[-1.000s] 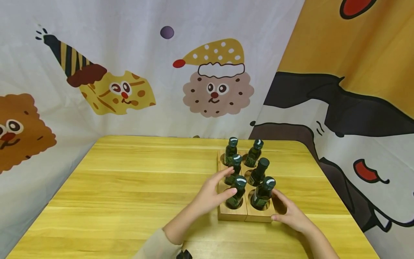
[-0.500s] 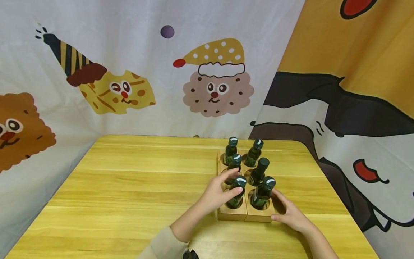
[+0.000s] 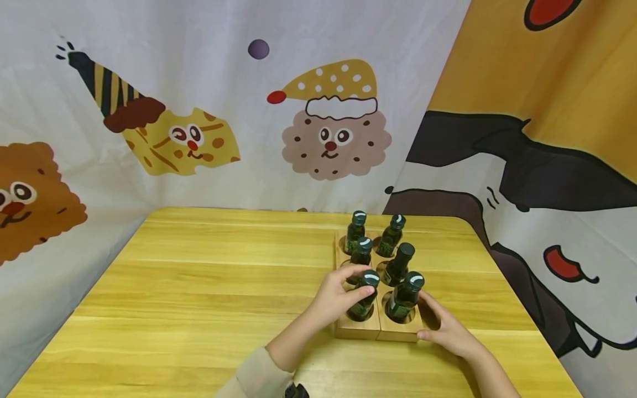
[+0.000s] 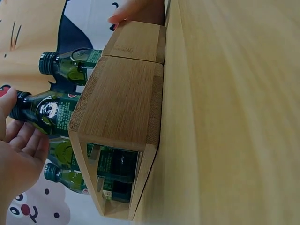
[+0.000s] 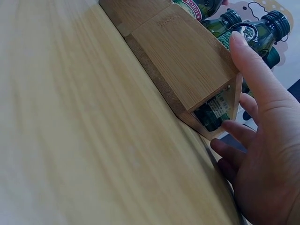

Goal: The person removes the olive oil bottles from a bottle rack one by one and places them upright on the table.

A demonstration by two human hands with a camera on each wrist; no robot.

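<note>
Right now I see my left hand [image 3: 335,296] curled round the near-left bottle [image 3: 365,296], thumb and fingers closing on its neck just under the cap. That bottle stands in the front-left hole of the wooden rack [image 3: 378,330], which sits on the yellow table [image 3: 199,287] toward its right side. The grip is high on the neck, I judge, because the holes hide the lower bodies and the neighbours stand too close to reach lower.

My right hand [image 3: 448,331] lies against the rack's right end, fingers loosely spread along the wood and clasping nothing; in the right wrist view the fingers [image 5: 255,70] rest on the rack's edge [image 5: 187,61]. I read that as bracing, so the rack stays put while the other hand works.

Counting: 6 dark green bottles, in 2 rows of 3, all capped and leaning slightly in their holes. The rack looks like 2 blocks set side by side, a seam showing between them in the left wrist view [image 4: 136,58]. 2 hands, 1 table.
</note>
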